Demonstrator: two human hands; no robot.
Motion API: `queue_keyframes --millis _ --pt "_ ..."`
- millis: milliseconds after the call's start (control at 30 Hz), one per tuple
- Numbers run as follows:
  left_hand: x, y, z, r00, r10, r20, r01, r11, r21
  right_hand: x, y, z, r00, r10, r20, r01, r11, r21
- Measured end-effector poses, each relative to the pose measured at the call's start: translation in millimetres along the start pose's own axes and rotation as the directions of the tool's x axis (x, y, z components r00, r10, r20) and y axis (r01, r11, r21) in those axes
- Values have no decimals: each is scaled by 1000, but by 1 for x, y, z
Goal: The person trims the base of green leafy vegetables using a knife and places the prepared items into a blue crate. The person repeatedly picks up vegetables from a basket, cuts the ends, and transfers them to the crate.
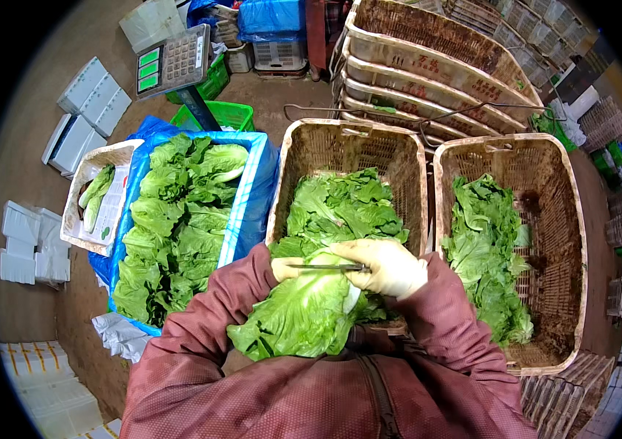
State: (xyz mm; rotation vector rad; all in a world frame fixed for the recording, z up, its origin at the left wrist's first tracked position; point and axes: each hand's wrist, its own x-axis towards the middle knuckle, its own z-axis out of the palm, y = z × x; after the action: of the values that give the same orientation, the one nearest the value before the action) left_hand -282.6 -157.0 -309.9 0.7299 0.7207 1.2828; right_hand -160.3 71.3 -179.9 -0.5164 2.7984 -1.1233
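In front of my chest is a head of green leafy lettuce (308, 310), its leafy end towards me. My left hand (285, 269), in a pale glove, supports it from the left; most of those fingers are hidden behind the leaves. My right hand (386, 266), gloved too, grips a knife (328, 267), and its fingers also touch the lettuce's far end. The narrow blade lies across the head and points left. Just beyond is a dirty plastic basket (425, 192) with loose lettuce leaves (344, 206) in it.
At left stands a blue-lined crate (253, 181) of lettuce heads, beside a white basket (74, 208) with a small head. Another dirty basket (582, 263) with leaves is at right. Behind are stacked baskets (431, 66), a bent metal rod (453, 112) and a digital scale (173, 60).
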Motion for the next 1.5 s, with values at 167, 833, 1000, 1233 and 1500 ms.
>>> queue_keyframes --millis 167,833,1000,1233,1500 --pt "4 -3 6 994 88 68 -86 996 -32 1 48 -14 878 480 -5 -440 809 390" --pt "-17 -26 19 889 -50 -455 -133 923 -361 -10 61 25 492 643 587 -628 -205 751" --pt "-23 30 38 912 132 -389 -196 972 -130 9 66 13 943 209 260 -309 251 917" --pt "-99 69 36 708 292 -643 -515 836 -187 59 48 61 905 401 141 -202 116 972" --pt "-292 93 -25 -453 381 -806 -114 872 476 247 7 146 887 461 -7 -107 221 970"
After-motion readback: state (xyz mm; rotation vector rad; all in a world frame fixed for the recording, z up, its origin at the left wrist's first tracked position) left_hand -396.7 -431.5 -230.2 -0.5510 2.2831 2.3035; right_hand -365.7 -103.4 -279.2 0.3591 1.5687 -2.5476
